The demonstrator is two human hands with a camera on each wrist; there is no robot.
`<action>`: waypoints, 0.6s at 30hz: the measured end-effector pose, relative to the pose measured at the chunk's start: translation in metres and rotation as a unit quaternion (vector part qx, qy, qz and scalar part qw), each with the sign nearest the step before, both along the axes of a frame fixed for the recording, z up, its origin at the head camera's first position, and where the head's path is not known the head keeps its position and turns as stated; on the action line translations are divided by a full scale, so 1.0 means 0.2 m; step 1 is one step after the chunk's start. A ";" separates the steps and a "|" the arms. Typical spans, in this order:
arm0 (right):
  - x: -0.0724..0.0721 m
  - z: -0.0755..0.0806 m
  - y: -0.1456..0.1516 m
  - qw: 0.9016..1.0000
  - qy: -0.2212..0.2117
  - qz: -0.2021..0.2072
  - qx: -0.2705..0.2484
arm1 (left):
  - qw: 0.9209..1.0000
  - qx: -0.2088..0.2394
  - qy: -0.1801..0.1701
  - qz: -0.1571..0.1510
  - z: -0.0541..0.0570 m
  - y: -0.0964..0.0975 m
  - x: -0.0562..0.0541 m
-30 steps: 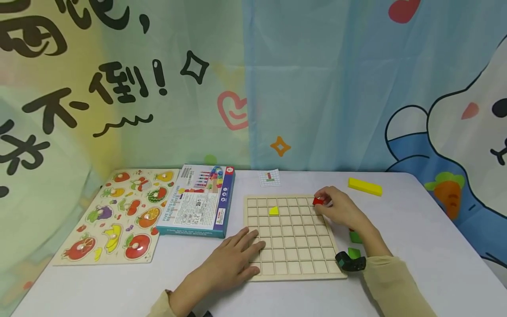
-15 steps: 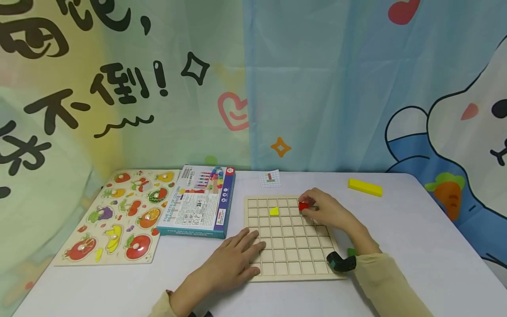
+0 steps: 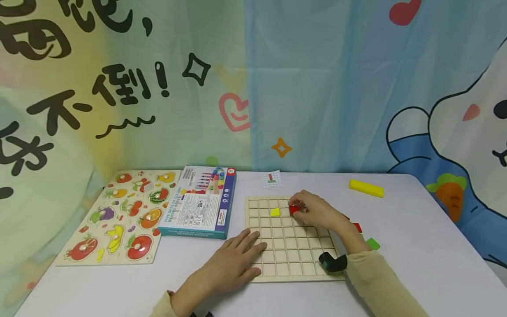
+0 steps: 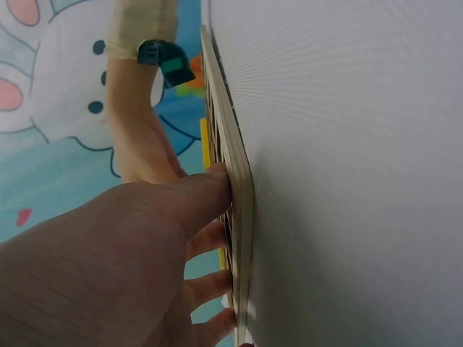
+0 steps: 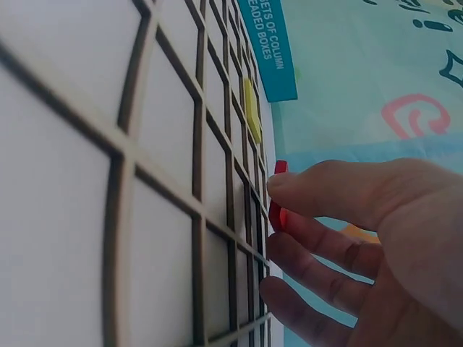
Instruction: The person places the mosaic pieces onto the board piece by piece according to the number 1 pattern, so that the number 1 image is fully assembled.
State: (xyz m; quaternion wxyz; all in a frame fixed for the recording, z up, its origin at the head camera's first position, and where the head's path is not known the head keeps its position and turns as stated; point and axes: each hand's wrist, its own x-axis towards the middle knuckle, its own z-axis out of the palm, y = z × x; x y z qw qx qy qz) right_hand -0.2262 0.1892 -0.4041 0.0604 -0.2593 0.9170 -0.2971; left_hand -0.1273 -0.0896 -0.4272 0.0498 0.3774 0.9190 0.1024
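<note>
Head view: right hand (image 3: 314,209) right of center, over the upper part of the wooden grid board (image 3: 297,278), thumb and fingertips pinching a small red block (image 3: 293,210). Red block sits at the board's upper middle, a little right of a small yellow piece (image 3: 275,212) lying on the grid; can't tell if the block touches the board. Left hand (image 3: 233,259) at lower center, fingers spread and fairly straight, resting on the board's left edge, holding no block.

Right wrist view: thumb and index finger on the red block near the far side of the grid, other fingers loosely bent below; yellow piece at upper center. Left wrist view: left thumb against the board's edge, other fingers reaching over its face.

Right of the board, by the right forearm: a green piece (image 3: 373,244) and a red piece (image 3: 358,227) partly hidden by the arm. Yellow bar (image 3: 366,188) farther back, at right. White card (image 3: 271,179) with a small red and green shape, just behind the board. Left side of the white tabletop (image 3: 416,264): printed box (image 3: 198,207) beside a fruit puzzle (image 3: 119,211). Printed curtain (image 3: 309,101) fills the background.
</note>
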 end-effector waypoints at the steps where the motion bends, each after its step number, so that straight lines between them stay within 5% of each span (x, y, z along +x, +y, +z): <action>1: 0.00 0.00 -0.01 1.000 0.002 0.001 0.002 | 1.000 0.000 0.000 0.000 0.00 0.00 0.00; 18: -0.03 -0.01 -0.10 0.999 0.002 -0.010 0.035 | 1.000 -0.003 0.002 -0.001 0.00 0.00 0.00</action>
